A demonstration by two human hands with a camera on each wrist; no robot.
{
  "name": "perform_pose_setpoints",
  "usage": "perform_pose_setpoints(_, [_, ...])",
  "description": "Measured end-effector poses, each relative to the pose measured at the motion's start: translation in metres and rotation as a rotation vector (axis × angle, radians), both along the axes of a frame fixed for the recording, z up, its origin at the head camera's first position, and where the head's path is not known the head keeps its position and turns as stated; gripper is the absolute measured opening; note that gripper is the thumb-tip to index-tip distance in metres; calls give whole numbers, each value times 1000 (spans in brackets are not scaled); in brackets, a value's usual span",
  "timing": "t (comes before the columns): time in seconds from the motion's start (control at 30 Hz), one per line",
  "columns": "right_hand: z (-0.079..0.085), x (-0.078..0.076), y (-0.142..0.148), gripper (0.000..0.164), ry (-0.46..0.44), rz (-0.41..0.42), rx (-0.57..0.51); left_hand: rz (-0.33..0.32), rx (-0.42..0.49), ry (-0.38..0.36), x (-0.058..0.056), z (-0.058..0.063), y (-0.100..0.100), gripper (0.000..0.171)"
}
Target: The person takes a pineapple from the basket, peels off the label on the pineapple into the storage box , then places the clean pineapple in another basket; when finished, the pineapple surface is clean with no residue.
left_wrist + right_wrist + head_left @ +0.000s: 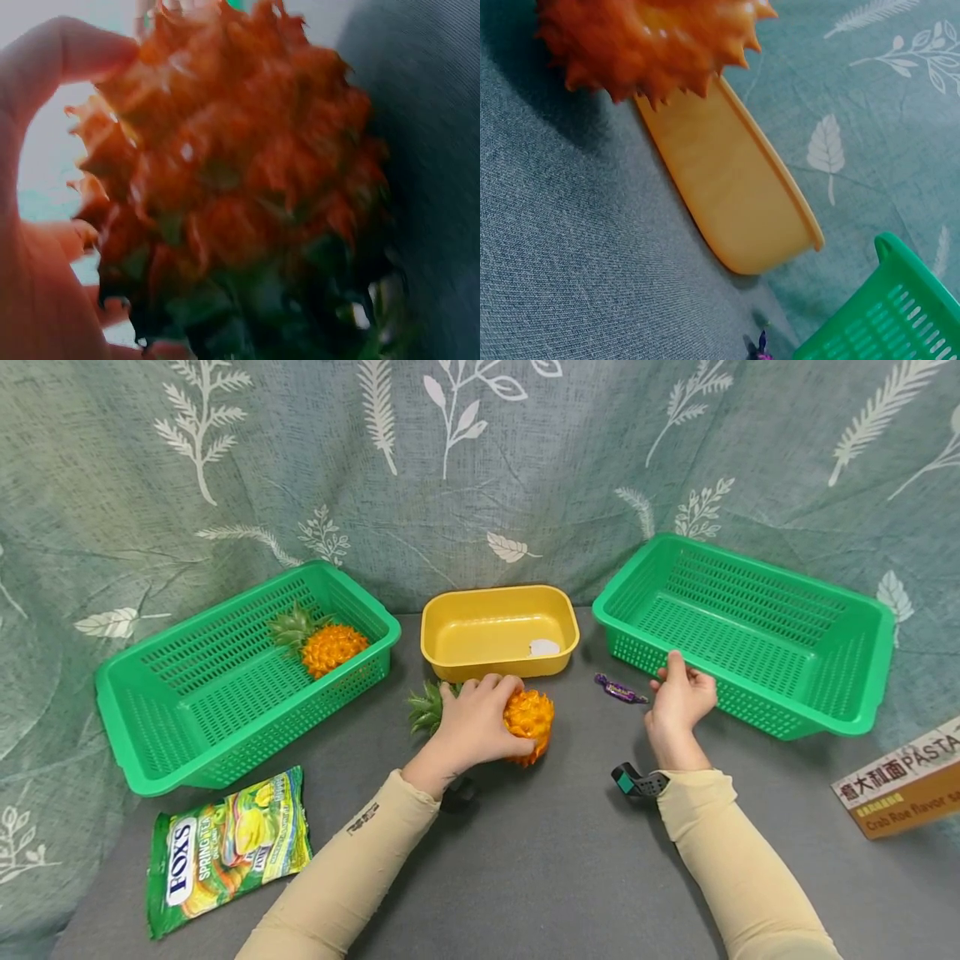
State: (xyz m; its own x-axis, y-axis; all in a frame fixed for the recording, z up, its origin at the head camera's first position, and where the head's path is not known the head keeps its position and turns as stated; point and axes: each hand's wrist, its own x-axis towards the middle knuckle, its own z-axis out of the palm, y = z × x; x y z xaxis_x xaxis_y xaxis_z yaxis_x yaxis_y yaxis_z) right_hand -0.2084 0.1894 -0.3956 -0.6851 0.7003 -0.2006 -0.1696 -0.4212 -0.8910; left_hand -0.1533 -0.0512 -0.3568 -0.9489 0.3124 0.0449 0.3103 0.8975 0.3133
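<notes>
In the head view my left hand (483, 718) grips an orange toy pineapple (531, 723) with green leaves, just in front of the yellow tray (501, 668). The left wrist view shows the thumb and fingers around its spiky body (232, 165), close up. My right hand (681, 702) is at the front wall of the right green basket (750, 697), fingers loosely bent, with nothing seen in them. Just left of it, a purple wrapped candy (621, 690) lies on the table. No part of the right hand shows in the right wrist view.
Another pineapple (335, 649) lies in the left green basket (247, 750). A white scrap (543, 647) is in the yellow tray. A FOX'S candy bag (228, 850) lies at front left, and a pasta box (903, 785) stands at the right edge. A patterned curtain (480, 510) hangs behind.
</notes>
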Motion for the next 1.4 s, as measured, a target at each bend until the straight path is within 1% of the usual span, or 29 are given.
perform_pose_setpoints(0.13, [1,0,0,16,-7,7,-3,-117,-37,28,2,0,-11,65])
perform_pose_setpoints(0.3, [0,0,0,16,-7,3,-4,-300,-67,42,3,1,-26,65])
perform_pose_setpoints(0.37, [0,0,0,16,-7,-1,-1,-368,-75,28,4,2,-33,64])
perform_pose_setpoints(0.43, [0,0,0,16,-9,-1,2,-420,-75,-1,5,4,-40,63])
perform_pose_setpoints(0.5, [-1,0,0,16,-11,2,4,-455,-82,-40,6,7,-47,64])
perform_pose_setpoints(0.57, [-1,-1,0,16,-9,3,2,-471,-92,-81,8,10,-53,67])
perform_pose_setpoints(0.7, [-2,-1,0,16,-6,0,2,-474,-109,-153,14,17,-61,72])
perform_pose_setpoints(0.8, [-2,-1,0,15,-5,0,4,-469,-109,-184,18,21,-65,74])
perform_pose_setpoints(0.93, [-2,-1,0,15,-6,2,8,-475,-99,-180,22,22,-69,75])
perform_pose_setpoints(1.03, [-2,-1,1,15,-6,0,6,-471,-61,-176,27,21,-71,77])
perform_pose_setpoints(1.13, [-2,-1,1,15,-4,-1,2,-439,18,-186,34,18,-75,80])
perform_pose_setpoints(1.23, [-2,-1,1,15,-2,-1,-3,-372,154,-172,42,14,-80,84])
perform_pose_setpoints(1.3, [-2,-2,0,15,-2,-1,-1,-299,267,-143,49,11,-82,86])
perform_pose_setpoints(1.4, [-2,-1,0,15,0,-1,1,-152,455,-108,61,2,-84,88])
